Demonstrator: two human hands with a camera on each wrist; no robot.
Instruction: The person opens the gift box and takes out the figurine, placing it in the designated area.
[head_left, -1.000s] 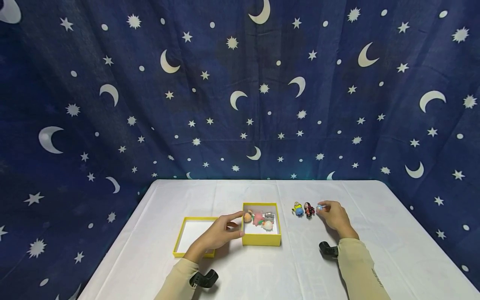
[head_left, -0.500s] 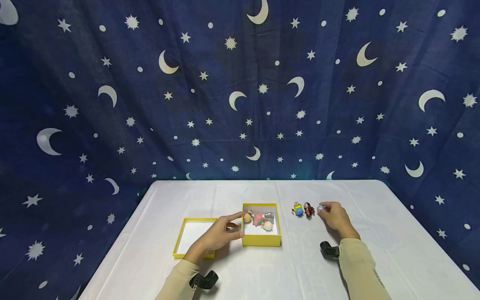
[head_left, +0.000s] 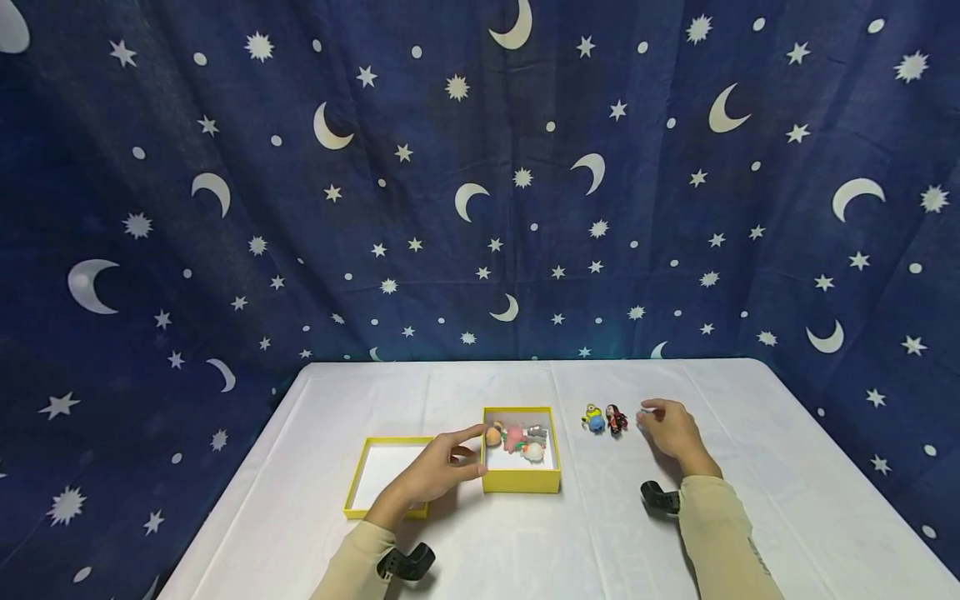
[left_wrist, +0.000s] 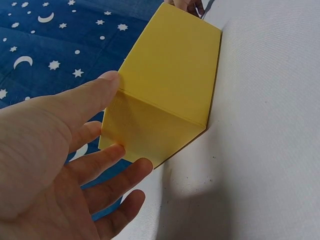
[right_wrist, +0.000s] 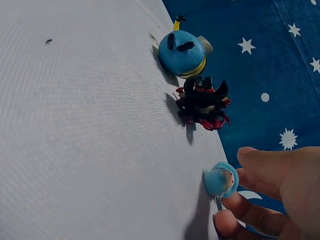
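My left hand (head_left: 433, 471) rests its thumb and fingertips against the left side of a yellow box (head_left: 521, 481), its fingers loosely spread. Inside the box lie several small figurines, among them a pink one (head_left: 514, 438), a grey one (head_left: 536, 432) and a white round one (head_left: 533, 452). On the right, my right hand (head_left: 673, 433) holds a small light-blue hooded figurine (right_wrist: 219, 181) between thumb and fingers, at the table surface. To its left lie a yellow-and-blue one-eyed figurine (head_left: 593, 419) and a black-and-red figurine (head_left: 617, 421), close together.
A shallow yellow-rimmed lid (head_left: 362, 475) with a white inside lies left of the box, partly behind my left hand. White cloth covers the table (head_left: 570, 542). A dark blue curtain (head_left: 420, 208) with moons and stars hangs behind it.
My right hand shifts slightly to the right with the light-blue figurine, which is now mostly hidden in the head view. My left hand and the box stay put.
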